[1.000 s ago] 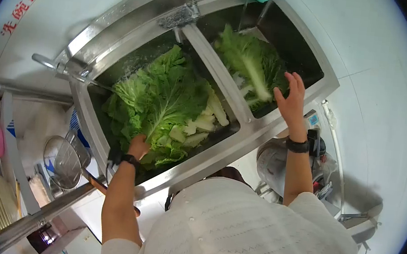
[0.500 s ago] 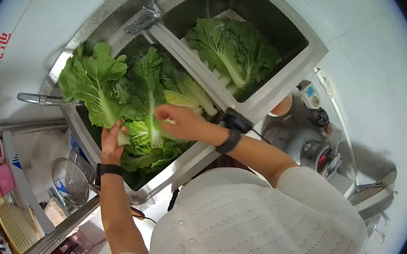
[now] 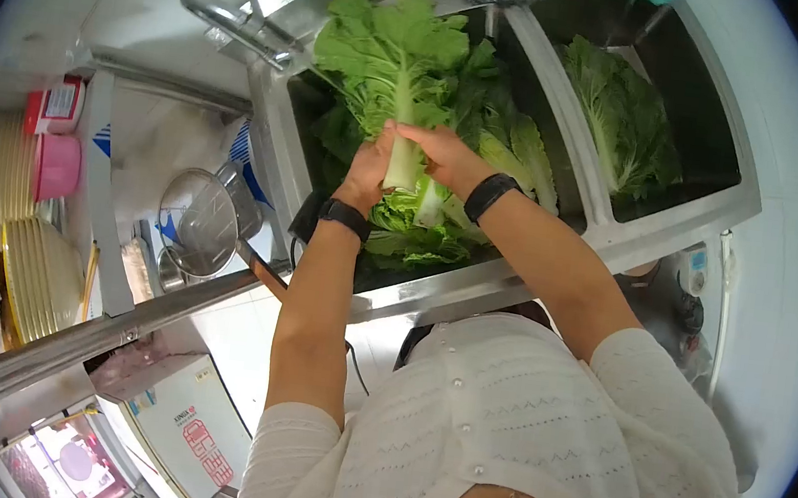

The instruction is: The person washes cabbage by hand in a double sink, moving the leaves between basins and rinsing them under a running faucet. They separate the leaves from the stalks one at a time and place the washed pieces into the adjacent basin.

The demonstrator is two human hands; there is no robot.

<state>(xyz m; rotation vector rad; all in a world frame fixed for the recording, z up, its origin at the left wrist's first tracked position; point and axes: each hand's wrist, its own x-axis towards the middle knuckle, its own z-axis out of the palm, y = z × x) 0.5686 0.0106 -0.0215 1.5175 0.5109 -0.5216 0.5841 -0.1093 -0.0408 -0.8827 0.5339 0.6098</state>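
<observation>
A large green Chinese cabbage leaf (image 3: 405, 87) is held above the left sink basin, its frilly top pointing away from me and its pale stalk end toward me. My left hand (image 3: 366, 172) is closed round the stalk's left side. Against the right side of the same stalk, my right hand (image 3: 447, 159) is closed too, with its fingertips partly hidden. More cabbage leaves (image 3: 528, 155) fill the basin beneath and beside both hands, some dark green, others yellowish.
The right basin of the steel sink (image 3: 595, 188) holds another bunch of cabbage leaves (image 3: 629, 128). A curved faucet (image 3: 237, 26) reaches over the left rim. At left, a shelf carries a wire strainer (image 3: 197, 221), stacked plates (image 3: 42, 272) and a pink container (image 3: 57, 168).
My view has turned toward the left. My right hand, earlier apart from the leaf, has come to its stalk beside my left hand. The leaf now stands more upright in view.
</observation>
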